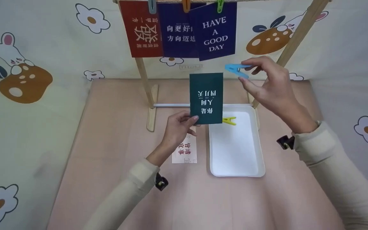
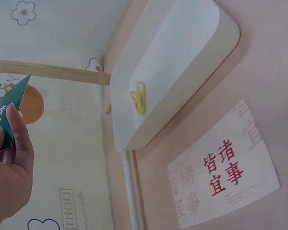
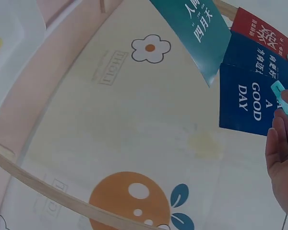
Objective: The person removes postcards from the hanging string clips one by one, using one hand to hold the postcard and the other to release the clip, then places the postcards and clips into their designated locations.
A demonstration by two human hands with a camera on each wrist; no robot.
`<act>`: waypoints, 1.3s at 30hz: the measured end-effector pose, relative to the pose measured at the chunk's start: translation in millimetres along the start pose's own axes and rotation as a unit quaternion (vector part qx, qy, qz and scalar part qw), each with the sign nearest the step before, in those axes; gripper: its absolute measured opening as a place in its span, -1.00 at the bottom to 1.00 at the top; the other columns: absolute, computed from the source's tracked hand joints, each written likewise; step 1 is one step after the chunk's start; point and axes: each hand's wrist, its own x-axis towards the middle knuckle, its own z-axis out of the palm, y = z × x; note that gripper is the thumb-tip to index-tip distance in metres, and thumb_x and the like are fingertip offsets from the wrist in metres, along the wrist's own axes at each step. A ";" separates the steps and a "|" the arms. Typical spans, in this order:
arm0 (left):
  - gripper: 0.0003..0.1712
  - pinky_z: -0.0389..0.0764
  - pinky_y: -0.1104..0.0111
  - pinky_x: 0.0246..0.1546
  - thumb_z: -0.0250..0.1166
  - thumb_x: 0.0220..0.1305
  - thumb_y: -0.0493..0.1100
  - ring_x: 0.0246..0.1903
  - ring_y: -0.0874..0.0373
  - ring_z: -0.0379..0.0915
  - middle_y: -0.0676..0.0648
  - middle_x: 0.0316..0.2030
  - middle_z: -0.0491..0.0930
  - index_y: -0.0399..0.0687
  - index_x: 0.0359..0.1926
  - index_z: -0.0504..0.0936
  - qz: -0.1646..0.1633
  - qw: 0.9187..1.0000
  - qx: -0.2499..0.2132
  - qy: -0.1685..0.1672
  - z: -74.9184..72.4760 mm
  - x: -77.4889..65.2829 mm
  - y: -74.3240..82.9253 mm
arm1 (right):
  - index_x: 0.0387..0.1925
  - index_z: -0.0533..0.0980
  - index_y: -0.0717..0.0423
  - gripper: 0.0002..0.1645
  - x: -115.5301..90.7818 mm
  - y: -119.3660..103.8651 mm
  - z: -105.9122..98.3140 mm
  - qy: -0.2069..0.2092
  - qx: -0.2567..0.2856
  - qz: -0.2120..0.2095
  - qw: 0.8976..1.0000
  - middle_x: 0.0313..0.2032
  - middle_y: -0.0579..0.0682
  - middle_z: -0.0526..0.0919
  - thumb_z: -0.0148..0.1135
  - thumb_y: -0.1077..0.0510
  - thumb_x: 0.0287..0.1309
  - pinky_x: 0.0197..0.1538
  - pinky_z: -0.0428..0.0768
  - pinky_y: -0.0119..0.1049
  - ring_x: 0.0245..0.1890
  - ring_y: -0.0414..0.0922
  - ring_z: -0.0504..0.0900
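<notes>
My left hand (image 1: pixel 180 127) pinches a dark green card (image 1: pixel 206 83) with white characters by its lower left corner, holding it up in mid-air. Between the thumb and fingers of my right hand (image 1: pixel 272 84) is a blue clothespin (image 1: pixel 235 68), just right of and above the card, not touching it. The right wrist view shows the clothespin (image 3: pixel 284 98) at its right edge, partly hidden by the fingers. Above, a red card (image 1: pixel 144 35), a blue card with Chinese characters (image 1: pixel 177 48) and a blue "HAVE A GOOD DAY" card (image 1: pixel 217 32) hang from clothespins on a rope.
A white tray (image 1: pixel 236 171) with a yellow clothespin (image 1: pixel 229 120) stands on the table. Left of it lies a white card with red characters (image 2: pixel 225 167). The wooden rack's right post (image 1: pixel 302 30) rises behind my right hand; a pale crossbar (image 1: pixel 171 105) runs low between its feet.
</notes>
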 end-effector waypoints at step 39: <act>-0.74 0.67 0.22 -0.51 0.23 0.18 -0.24 -0.49 -0.09 0.64 -0.24 -0.30 0.66 -0.32 -0.12 0.55 -0.174 0.984 0.006 0.034 -30.1 -45.1 -135.7 | 0.21 0.20 0.12 -0.45 -140.9 75.2 98.6 -0.181 -0.089 0.182 0.962 -0.07 0.15 0.59 0.08 0.05 0.25 -0.27 0.63 -0.12 -0.20 0.00 0.62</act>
